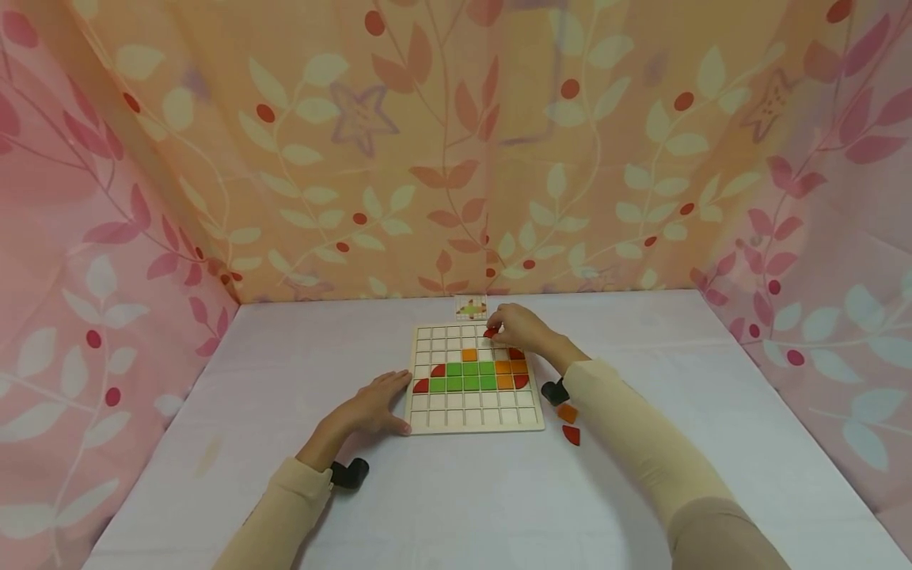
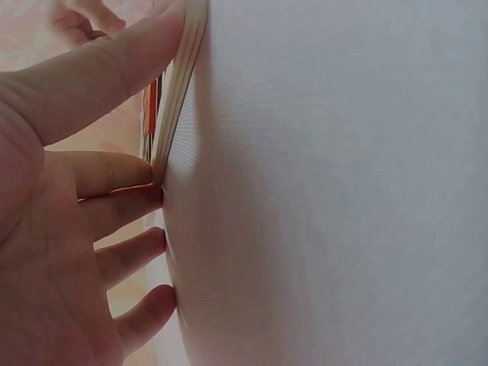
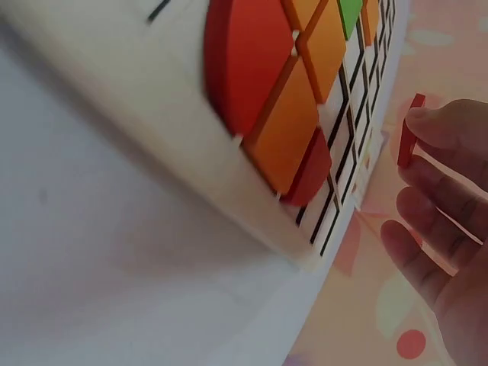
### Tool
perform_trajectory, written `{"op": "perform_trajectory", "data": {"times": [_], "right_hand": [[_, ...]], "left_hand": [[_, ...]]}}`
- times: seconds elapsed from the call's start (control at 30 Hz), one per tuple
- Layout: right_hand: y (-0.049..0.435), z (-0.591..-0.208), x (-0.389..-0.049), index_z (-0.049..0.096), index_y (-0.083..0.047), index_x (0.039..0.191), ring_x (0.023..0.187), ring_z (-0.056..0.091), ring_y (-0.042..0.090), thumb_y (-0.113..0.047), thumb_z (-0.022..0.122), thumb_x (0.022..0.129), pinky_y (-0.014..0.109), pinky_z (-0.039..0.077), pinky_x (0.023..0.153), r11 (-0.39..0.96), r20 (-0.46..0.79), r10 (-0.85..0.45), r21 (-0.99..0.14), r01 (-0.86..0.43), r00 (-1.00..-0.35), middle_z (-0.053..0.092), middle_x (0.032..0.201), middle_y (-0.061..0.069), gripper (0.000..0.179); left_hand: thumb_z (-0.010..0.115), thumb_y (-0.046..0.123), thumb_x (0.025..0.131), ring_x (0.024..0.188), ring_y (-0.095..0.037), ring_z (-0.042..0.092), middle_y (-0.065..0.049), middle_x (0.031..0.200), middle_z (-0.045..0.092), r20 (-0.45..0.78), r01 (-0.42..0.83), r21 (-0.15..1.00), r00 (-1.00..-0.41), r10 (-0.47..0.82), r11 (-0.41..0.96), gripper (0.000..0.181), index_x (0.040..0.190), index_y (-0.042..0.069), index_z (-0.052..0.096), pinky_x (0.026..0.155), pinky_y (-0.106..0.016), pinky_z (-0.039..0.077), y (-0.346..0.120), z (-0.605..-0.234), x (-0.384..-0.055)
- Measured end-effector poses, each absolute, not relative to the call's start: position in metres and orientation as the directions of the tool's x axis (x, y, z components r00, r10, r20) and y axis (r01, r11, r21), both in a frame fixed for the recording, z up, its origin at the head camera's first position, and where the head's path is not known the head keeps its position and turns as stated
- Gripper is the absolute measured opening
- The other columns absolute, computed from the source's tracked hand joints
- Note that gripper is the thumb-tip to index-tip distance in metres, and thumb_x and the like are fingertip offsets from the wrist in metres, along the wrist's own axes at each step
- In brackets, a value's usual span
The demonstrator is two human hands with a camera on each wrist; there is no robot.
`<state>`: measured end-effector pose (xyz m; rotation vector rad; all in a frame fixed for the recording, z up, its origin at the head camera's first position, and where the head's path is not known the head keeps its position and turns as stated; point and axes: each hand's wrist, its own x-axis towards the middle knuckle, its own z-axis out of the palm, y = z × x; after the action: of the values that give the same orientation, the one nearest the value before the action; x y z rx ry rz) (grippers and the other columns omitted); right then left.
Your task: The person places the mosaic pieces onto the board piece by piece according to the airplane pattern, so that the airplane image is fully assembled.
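A square wooden grid board lies flat on the table, with green squares, orange squares and red rounded pieces set in its cells. Between thumb and index finger, my right hand pinches a red quarter-round piece over the board's far right part. At the board's left edge rests my left hand, fingers extended; in the left wrist view its thumb and fingertips touch the board's side and the table.
A small pattern card lies just beyond the board. Right of the board, near the right forearm, are a loose orange square and a loose red quarter-round. Patterned curtains stand behind and at both sides.
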<state>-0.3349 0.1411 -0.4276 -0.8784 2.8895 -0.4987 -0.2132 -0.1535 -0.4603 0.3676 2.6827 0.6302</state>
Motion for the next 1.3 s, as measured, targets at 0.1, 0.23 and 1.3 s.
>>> {"op": "perform_trajectory", "data": {"times": [0.1,0.23,1.3], "right_hand": [[0.133,-0.430,-0.337,0.075,-0.005,0.103,0.087,0.059,0.023,-0.013,0.071,0.086,0.039,0.051,0.089,0.774,0.016,-0.570,-0.324,-0.544,-0.821,0.067,0.096,0.009,0.019],[0.123,-0.435,-0.341,0.075,-0.006,0.103,0.105,0.063,0.027,-0.015,0.070,0.087,0.041,0.050,0.098,0.776,0.003,-0.579,-0.304,-0.552,-0.815,0.070,0.106,0.010,0.019],[0.100,-0.449,-0.349,0.076,-0.010,0.101,0.090,0.058,0.019,-0.011,0.065,0.091,0.036,0.051,0.093,0.797,-0.129,-0.550,-0.378,-0.471,-0.825,0.070,0.100,0.004,0.015]], "left_hand": [[0.084,0.027,0.075,0.150,-0.034,0.019,-0.008,0.161,0.029,-0.283,0.164,0.475,-0.902,0.327,0.865,0.096,0.153,0.010,0.032,0.118,-0.060,0.020,-0.154,-0.461,-0.213],[0.084,0.026,0.074,0.150,-0.034,0.019,-0.009,0.160,0.029,-0.280,0.168,0.476,-0.901,0.330,0.863,0.096,0.153,0.010,0.032,0.118,-0.060,0.020,-0.153,-0.460,-0.213],[0.085,0.026,0.073,0.150,-0.034,0.020,-0.009,0.160,0.031,-0.267,0.170,0.491,-0.905,0.333,0.855,0.096,0.152,0.009,0.033,0.117,-0.061,0.021,-0.154,-0.462,-0.215]]}}
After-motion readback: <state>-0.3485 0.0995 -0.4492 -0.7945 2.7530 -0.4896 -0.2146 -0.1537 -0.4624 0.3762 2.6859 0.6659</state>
